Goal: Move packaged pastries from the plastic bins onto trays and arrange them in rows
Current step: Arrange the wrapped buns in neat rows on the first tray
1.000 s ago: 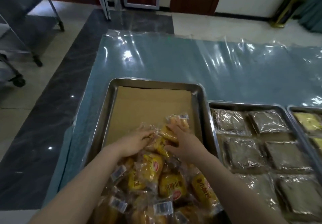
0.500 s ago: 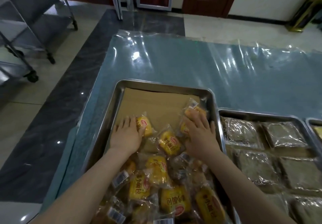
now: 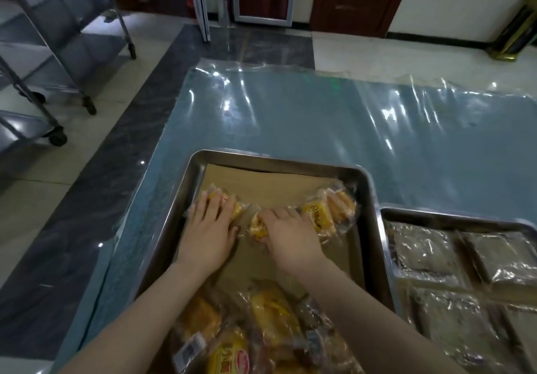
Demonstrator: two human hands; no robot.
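A steel tray lined with brown paper lies in front of me. Near its far end, yellow packaged pastries lie in a rough row. My left hand lies flat, fingers straight, on the leftmost pastry. My right hand rests on the middle pastry, fingers bent over it. Two more wrapped pastries lie to the right of that hand. A heap of the same pastries fills the tray's near end under my forearms.
A second steel tray to the right holds rows of dark wrapped pastries. The table is covered with blue cloth under clear plastic. Metal wheeled racks stand on the floor at the left.
Both hands have slid several pastries out of the heap towards the tray's far end and spread them sideways. Bare paper now shows between the row and the heap.
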